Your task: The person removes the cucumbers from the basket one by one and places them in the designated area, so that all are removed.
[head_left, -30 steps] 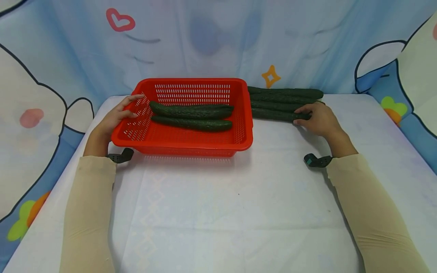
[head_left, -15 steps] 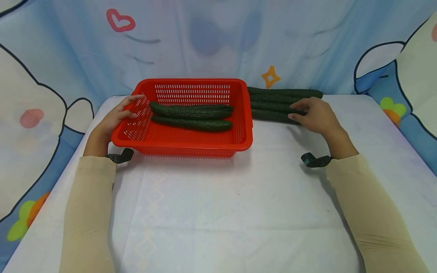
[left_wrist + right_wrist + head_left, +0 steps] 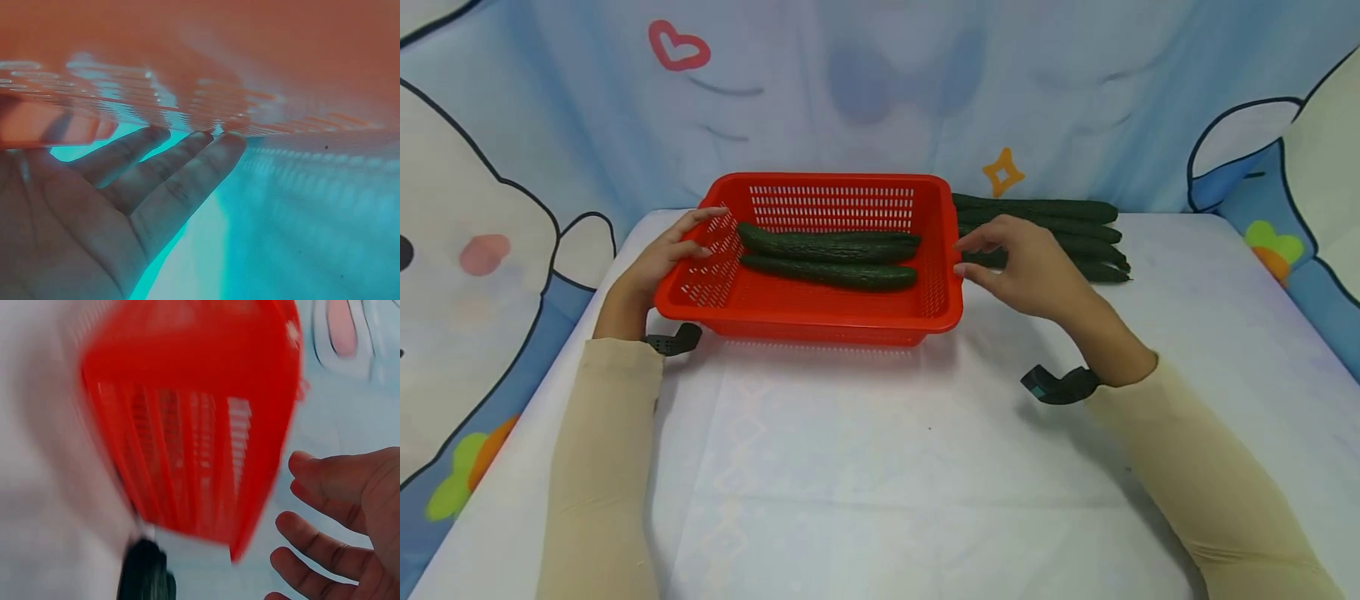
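Note:
A red plastic basket [image 3: 808, 325] with slotted walls stands on the table, dark green cucumbers [image 3: 831, 273] lying lengthwise inside. My left hand [image 3: 662, 258] grips its left end, with thumb and forefinger over the rim. In the left wrist view, the other fingers [image 3: 181, 181] reach along the basket's underside. My right hand [image 3: 1030, 267] is at the basket's right rim, thumb and fingers apart with nothing between them. In the right wrist view, the right hand's fingertips [image 3: 290, 522] show a gap to the basket's end wall [image 3: 187, 456].
Several more cucumbers [image 3: 1075, 229] lie side by side on the table right of the basket, partly hidden behind the right hand. A white cloth [image 3: 880, 467] covers the table. A blue cartoon-print curtain [image 3: 880, 92] hangs along the back.
My right hand has let go of the front cucumber's right end on the table and moved left to the basket's right rim. The left hand keeps its hold on the basket.

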A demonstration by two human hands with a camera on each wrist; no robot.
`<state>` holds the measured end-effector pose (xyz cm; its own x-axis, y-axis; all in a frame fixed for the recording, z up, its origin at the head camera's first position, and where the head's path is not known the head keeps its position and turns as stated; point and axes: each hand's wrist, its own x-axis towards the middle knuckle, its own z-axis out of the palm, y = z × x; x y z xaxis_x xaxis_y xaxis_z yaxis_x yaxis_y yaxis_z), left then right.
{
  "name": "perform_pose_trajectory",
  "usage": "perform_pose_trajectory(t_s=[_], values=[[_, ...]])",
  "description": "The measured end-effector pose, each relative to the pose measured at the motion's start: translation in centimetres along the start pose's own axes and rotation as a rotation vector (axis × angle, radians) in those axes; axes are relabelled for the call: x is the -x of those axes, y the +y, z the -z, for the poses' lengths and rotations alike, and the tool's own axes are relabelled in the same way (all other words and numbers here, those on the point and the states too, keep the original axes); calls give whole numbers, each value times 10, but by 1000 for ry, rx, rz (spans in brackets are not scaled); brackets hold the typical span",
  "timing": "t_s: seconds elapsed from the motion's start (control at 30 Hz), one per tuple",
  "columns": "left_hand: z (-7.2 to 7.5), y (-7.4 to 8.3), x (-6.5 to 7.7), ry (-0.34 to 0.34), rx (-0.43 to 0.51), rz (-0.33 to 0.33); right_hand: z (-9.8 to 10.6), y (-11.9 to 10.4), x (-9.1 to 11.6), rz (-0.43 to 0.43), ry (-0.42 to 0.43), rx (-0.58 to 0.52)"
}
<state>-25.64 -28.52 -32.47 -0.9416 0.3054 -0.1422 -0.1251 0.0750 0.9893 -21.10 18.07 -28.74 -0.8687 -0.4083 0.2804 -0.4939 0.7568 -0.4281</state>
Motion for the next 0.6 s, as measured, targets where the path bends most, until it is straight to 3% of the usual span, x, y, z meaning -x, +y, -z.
perform_pose_trajectory(t_s=[0.3,0.5,0.6], values=[[-1,-1,-3,5,-12,-4,-23,-39,-30,116,-195,49],[-3,-2,-4,-3,11,17,-47,-44,-53,115,-373,110],[-2,-2,-5,-9,1,20,-55,-47,-59,96,-424,151]])
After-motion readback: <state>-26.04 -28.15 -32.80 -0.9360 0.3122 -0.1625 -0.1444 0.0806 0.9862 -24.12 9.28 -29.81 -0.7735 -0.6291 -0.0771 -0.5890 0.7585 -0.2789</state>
